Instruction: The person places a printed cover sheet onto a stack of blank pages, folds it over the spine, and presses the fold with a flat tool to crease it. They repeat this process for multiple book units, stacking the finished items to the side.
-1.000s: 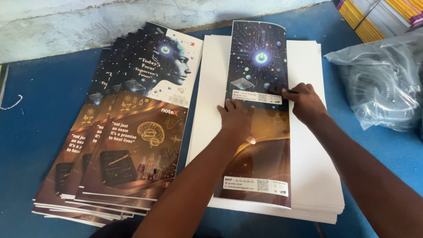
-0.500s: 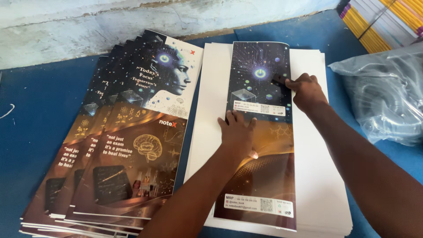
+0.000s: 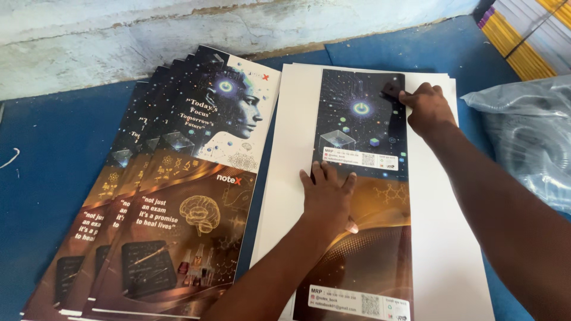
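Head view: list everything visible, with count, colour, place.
folded printed cover: one, dark blue top half and brown lower half, lying on the white stack
white sheet stack: one pile, white, centre right on the table
fanned printed covers: several overlapped, exact count unclear, dark blue, white and brown, left of the white stack
small black block: one, black, on the folded cover's upper right, at the right hand's fingertips
table: one, blue surface
wall: whitish, worn, along the top
clear plastic bag: one, greyish, right edge
stacked book edges: one pile, yellow, white and purple, top right corner
left hand: flat on the folded cover's middle
right hand: pressing the black block
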